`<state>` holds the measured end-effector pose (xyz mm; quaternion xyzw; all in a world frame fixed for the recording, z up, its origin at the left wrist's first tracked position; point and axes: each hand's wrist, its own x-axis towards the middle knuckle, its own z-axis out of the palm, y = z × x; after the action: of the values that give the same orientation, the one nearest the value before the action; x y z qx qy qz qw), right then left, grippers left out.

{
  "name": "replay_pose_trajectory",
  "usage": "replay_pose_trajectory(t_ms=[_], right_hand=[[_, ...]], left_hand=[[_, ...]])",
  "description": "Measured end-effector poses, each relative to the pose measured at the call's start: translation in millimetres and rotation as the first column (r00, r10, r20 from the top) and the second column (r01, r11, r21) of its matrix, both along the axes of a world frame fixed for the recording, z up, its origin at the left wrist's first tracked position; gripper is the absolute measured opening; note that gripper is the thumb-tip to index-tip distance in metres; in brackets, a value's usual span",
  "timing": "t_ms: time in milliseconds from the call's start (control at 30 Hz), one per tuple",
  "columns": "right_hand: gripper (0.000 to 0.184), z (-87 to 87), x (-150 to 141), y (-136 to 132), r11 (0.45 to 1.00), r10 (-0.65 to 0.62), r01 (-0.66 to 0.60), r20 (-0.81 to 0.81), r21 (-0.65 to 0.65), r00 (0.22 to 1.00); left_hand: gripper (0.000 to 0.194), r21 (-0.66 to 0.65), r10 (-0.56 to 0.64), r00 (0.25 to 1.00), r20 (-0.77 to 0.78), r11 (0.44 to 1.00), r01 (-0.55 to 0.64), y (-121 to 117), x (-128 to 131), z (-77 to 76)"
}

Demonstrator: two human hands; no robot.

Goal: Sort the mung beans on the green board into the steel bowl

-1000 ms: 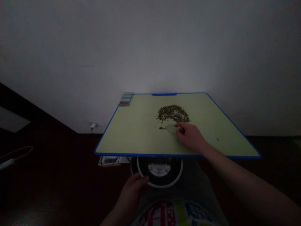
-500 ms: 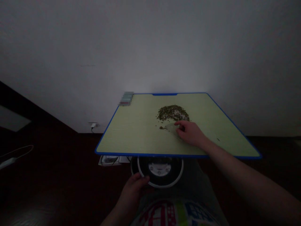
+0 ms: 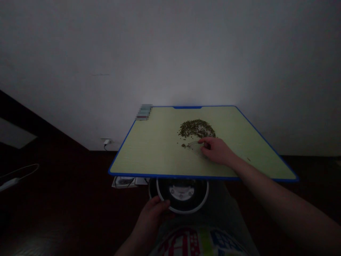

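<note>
Grains, small and brownish (image 3: 189, 127): one loose bed, spread on the desk (image 3: 149, 153) just beyond the right grip (image 3: 217, 151), its nearest edge almost at the knuckles. Pale patch within the bed, where cover looks thinner. Strays, a small cluster (image 3: 183, 145): left of the same grip, near its fingertips.

Clear piece (image 3: 195, 145): one, thin, with a curved edge, reaching leftward from the right grip toward the strays (full outline too faint for me to trace from my remote seat).

Step in hand, as I judge it: working the clear piece over the desk at the near fringe of the grains. Next move, in my view, calls for a low, level edge and light pressure, since loose grains would scatter easily.

Right grip: narrow, finger and thumb curled close, apparently pinching the clear piece; other fingers folded out of my sight.

Left grip (image 3: 151, 215): below the desk's near edge, nearly closed, thumb laid at the pale rim of a round vessel (image 3: 189, 212), which I take as held there. Vessel: dark inside, right of that grip, partly beneath the desk.

Dark sliver (image 3: 248, 159): one, on the desk, well apart to the right grip's right.
</note>
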<state>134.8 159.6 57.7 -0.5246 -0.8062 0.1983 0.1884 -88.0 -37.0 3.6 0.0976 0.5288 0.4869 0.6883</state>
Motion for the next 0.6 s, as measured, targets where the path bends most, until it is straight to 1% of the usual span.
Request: replay_pose_trajectory(t_ms=[167, 367, 467, 600], right_hand=[[0.032, -0.2, -1.1, -0.7, 1.000, 0.001, -0.001, -0.015, -0.009, 1.000], [0.030, -1.4, -7.7, -5.9, 0.999, 0.019, -0.018, -0.033, 0.037, 0.999], [0.030, -0.7, -10.6, -9.4, 0.998, -0.004, 0.005, -0.020, 0.056, 1.000], [0.030, -0.3, -10.5, -10.7, 0.996, -0.043, 0.043, -0.004, 0.083, 0.999]], left_hand=[[0.026, 0.005, -0.003, 0.999, -0.040, 1.000, 0.003, -1.3, 0.5, 1.3], [0.023, 0.007, -0.015, 0.999, -0.036, 1.000, 0.015, -0.5, 0.5, 1.3], [0.022, -0.001, -0.013, 1.000, -0.023, 1.000, 0.013, -0.6, 0.1, 0.3], [0.021, 0.005, -0.013, 0.999, -0.042, 1.000, 0.014, -1.1, -0.6, -1.6]])
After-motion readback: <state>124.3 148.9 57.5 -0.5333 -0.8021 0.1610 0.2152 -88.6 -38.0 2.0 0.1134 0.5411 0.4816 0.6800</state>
